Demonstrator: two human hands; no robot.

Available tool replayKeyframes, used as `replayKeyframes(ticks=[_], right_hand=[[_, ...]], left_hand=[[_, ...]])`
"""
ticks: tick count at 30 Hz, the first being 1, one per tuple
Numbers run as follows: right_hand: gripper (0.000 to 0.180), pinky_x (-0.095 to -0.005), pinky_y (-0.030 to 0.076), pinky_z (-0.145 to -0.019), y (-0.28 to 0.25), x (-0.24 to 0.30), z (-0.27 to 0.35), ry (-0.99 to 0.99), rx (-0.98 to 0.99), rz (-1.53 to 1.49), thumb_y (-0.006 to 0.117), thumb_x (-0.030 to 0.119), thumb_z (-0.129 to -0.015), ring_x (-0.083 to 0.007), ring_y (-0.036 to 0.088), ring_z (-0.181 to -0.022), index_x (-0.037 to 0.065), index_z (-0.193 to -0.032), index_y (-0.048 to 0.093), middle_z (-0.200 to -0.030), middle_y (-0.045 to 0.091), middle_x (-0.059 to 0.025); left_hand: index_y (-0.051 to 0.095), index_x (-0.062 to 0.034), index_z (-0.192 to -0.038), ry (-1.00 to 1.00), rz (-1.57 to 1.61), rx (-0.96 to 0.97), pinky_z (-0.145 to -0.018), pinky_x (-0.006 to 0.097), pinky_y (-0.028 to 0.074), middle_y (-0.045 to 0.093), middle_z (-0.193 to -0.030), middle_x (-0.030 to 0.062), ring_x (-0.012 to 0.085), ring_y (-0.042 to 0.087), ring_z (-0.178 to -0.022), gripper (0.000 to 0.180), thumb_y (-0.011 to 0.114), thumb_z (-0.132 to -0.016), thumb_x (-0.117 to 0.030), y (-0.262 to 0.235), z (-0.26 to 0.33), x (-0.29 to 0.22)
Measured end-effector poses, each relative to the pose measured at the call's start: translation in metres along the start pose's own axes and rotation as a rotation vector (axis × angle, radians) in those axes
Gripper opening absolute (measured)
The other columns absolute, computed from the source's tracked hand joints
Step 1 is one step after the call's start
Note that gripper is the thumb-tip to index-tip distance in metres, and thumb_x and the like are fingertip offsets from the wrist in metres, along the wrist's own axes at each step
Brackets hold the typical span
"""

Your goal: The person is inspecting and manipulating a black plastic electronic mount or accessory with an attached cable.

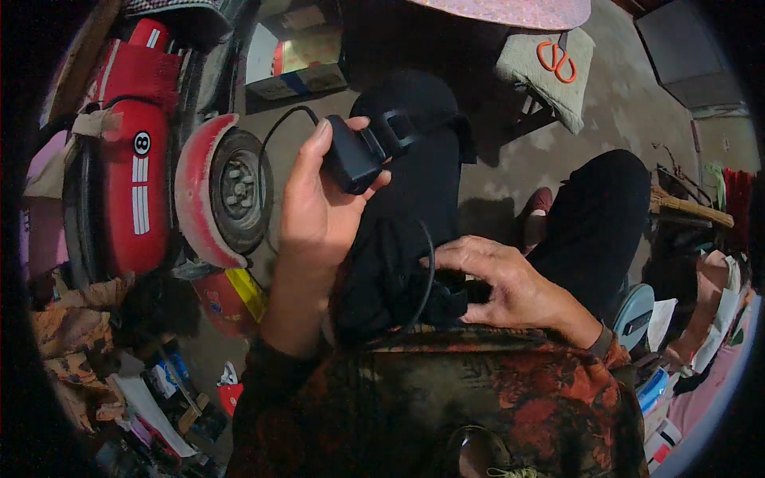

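The left hand (319, 209) has its fingers wrapped around a black box (353, 163) above the left thigh (402, 207), presumably for viewing, while the right hand (514, 283) curls near a cable (433, 259), its grip unclear.

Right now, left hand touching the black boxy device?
Touching. The head view shows the left hand gripping the black boxy device, fingertips curled round its edge.

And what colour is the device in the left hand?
Black; the device shows best in the head view.
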State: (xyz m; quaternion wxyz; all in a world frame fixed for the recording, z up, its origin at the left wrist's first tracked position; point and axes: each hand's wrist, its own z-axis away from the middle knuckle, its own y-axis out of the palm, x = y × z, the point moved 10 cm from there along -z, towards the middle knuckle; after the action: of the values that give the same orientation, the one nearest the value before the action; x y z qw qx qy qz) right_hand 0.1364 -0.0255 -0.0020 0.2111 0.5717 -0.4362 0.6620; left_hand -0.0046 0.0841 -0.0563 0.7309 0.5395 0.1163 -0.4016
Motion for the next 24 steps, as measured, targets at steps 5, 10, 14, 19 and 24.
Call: replayKeyframes(ticks=[5, 10, 14, 19, 24], right_hand=[[0.069, -0.0434, 0.050, -0.083, 0.016, 0.001, 0.002, -0.035, 0.066, 0.131, 0.082, 0.004, -0.059, -0.0377, 0.059, -0.099, 0.002, -0.122, 0.054, -0.108, 0.060, -0.0158], [0.071, -0.0417, 0.052, -0.080, 0.025, -0.002, 0.003, -0.007, 0.085, 0.215, 0.081, 0.004, -0.059, -0.0375, 0.060, -0.098, 0.004, -0.124, 0.054, -0.109, 0.060, -0.0158], [0.065, -0.0374, 0.052, -0.087, 0.009, -0.004, 0.016, -0.125, -0.126, -0.016, 0.076, -0.001, -0.063, -0.0346, 0.064, -0.102, 0.003, -0.124, 0.056, -0.112, 0.063, -0.0161], [0.054, -0.0350, 0.051, -0.090, -0.018, -0.017, 0.033, 0.014, -0.274, -0.022, 0.071, -0.005, -0.068, -0.0309, 0.066, -0.104, 0.002, -0.121, 0.059, -0.113, 0.066, -0.0164], [0.050, -0.0337, 0.050, -0.091, -0.053, -0.013, 0.052, 0.037, -0.399, 0.120, 0.069, -0.003, -0.073, -0.0312, 0.066, -0.104, 0.002, -0.121, 0.059, -0.114, 0.065, -0.0172]], left_hand=[[0.062, -0.0083, -0.110, 0.045, -0.045, 0.023, -0.080, 0.039, 0.050, 0.065, -0.106, 0.0073, 0.0197, 0.061, -0.096, 0.032, 0.052, -0.099, -0.036, 0.009, 0.009, 0.002], [0.061, -0.0053, -0.112, 0.078, -0.035, -0.014, -0.075, 0.038, 0.053, 0.067, -0.108, 0.0088, 0.0209, 0.063, -0.095, 0.034, 0.051, -0.100, -0.036, 0.016, 0.018, 0.007], [0.060, -0.0065, -0.112, 0.097, -0.071, -0.008, -0.074, 0.039, 0.053, 0.066, -0.107, 0.0084, 0.0195, 0.063, -0.094, 0.033, 0.051, -0.100, -0.035, 0.017, 0.018, 0.006], [0.060, -0.0067, -0.108, 0.104, -0.089, -0.022, -0.068, 0.037, 0.053, 0.066, -0.104, 0.0086, 0.0198, 0.062, -0.091, 0.031, 0.052, -0.099, -0.035, 0.006, 0.015, 0.002], [0.061, -0.0066, -0.101, 0.104, -0.125, 0.003, -0.069, 0.035, 0.052, 0.065, -0.101, 0.0067, 0.0182, 0.062, -0.087, 0.030, 0.053, -0.099, -0.035, -0.009, 0.018, -0.019]])
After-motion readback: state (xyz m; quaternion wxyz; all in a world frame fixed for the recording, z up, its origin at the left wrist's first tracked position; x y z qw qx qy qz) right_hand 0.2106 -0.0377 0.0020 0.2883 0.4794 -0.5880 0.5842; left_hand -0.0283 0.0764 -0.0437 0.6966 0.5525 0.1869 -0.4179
